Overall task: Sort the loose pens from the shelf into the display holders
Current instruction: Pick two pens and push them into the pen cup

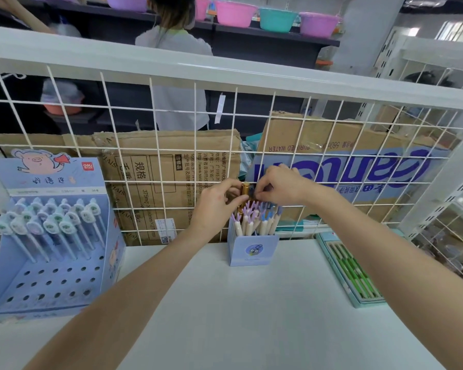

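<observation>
A small blue cup holder (pixel 253 251) stands on the white shelf (pixel 251 316) near the wire grid, filled with several cream pens with antler tops (pixel 254 220). Just above it both my hands meet. My left hand (pixel 215 206) grips a gold pen (pixel 245 192) that stands upright among the others. My right hand (pixel 281 184) pinches something dark at the pen's top; what it is I cannot make out. At the left stands a large blue stepped display holder (pixel 51 279) with several animal-topped pens (pixel 51 222) in its back rows and open holes in front.
A teal flat box of green pens (pixel 350 273) lies at the right on the shelf. A white wire grid (pixel 171 145) backs the shelf, with cardboard boxes (pixel 171 182) behind it. A person (pixel 177 76) stands beyond, by shelves of coloured basins.
</observation>
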Motion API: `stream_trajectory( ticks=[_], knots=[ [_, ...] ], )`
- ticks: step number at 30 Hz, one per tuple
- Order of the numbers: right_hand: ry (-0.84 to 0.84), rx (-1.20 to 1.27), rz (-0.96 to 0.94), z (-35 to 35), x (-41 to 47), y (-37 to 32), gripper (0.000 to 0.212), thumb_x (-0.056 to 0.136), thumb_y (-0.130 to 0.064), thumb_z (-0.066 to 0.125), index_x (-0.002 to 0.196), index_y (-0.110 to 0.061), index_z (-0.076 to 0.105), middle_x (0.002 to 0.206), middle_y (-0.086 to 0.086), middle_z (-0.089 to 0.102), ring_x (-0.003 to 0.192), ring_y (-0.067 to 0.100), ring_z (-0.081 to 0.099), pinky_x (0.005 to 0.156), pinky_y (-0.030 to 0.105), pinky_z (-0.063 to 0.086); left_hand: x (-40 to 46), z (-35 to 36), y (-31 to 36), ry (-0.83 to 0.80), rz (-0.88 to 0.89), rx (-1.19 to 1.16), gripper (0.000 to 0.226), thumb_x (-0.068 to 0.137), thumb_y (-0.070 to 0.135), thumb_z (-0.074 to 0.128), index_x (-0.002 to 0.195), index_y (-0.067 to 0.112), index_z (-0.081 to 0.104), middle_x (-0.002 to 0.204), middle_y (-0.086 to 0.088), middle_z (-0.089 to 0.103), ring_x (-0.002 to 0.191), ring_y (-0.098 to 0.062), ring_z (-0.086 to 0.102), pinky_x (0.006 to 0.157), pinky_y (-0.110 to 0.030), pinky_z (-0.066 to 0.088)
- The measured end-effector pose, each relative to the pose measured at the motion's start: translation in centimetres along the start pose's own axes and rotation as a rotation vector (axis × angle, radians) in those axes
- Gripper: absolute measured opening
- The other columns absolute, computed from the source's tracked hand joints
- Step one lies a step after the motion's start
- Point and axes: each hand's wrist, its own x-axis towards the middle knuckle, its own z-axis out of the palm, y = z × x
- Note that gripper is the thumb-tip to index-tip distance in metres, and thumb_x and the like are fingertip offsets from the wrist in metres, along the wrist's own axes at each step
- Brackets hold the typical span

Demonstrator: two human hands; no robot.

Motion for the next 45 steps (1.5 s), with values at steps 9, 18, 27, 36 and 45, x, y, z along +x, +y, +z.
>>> stream_trajectory(
  ticks=[9,18,27,36,45],
  knots=[
    [0.041,-0.068,0.029,0.6,0.5,-0.6,0.014,0.088,-0.032,0.061,0.097,-0.029,0.071,0.100,0.001,0.047,0.110,0.028,0.036,0.090,0.040,0.026,0.1,0.1,-0.2,0.036,0.042,0.077,0.026,0.080,0.022,0.072,0.103,0.012,0.067,0.085,0.002,0.069,0.079,-0.009,0.063,0.074,-0.026,0.054],
    [0.050,-0.355,0.189,1.9,1.3,-1.8,0.025,0.089,-0.023,0.056,0.113,-0.018,0.063,0.120,0.010,0.046,0.115,0.033,0.033,0.099,0.046,0.024,-0.2,0.3,-0.3,0.078,0.078,0.075,0.025,0.078,0.020,0.074,0.101,0.011,0.068,0.084,0.001,0.070,0.078,-0.010,0.064,0.072,-0.031,0.055],
    [-0.091,-0.326,0.177,1.0,0.9,-2.6,0.007,0.086,-0.007,0.052,0.085,-0.012,0.048,0.086,0.006,0.049,0.102,0.029,0.050,0.096,0.042,0.026,-0.7,0.5,-0.6,0.106,0.108,0.048,0.024,0.076,0.018,0.076,0.098,0.011,0.069,0.083,0.003,0.070,0.078,-0.012,0.065,0.068,-0.034,0.056],
    [-0.029,-0.238,0.175,1.9,0.0,-2.3,0.021,0.085,-0.004,0.053,0.101,-0.010,0.066,0.096,0.005,0.039,0.110,0.029,0.037,0.092,0.042,0.026,-1.2,0.1,-0.4,0.096,0.166,0.057,0.024,0.077,0.023,0.074,0.098,0.013,0.068,0.085,0.004,0.071,0.079,-0.008,0.065,0.071,-0.030,0.055],
    [0.319,-0.076,0.140,1.0,-1.2,-1.6,0.024,0.088,-0.039,0.059,0.104,-0.025,0.070,0.102,-0.001,0.038,0.108,0.027,0.031,0.080,0.033,0.016,-0.7,-0.4,0.0,0.046,0.058,0.125,0.022,0.082,0.024,0.071,0.101,0.014,0.067,0.087,0.005,0.071,0.076,-0.010,0.064,0.066,-0.022,0.049]
  ],
)
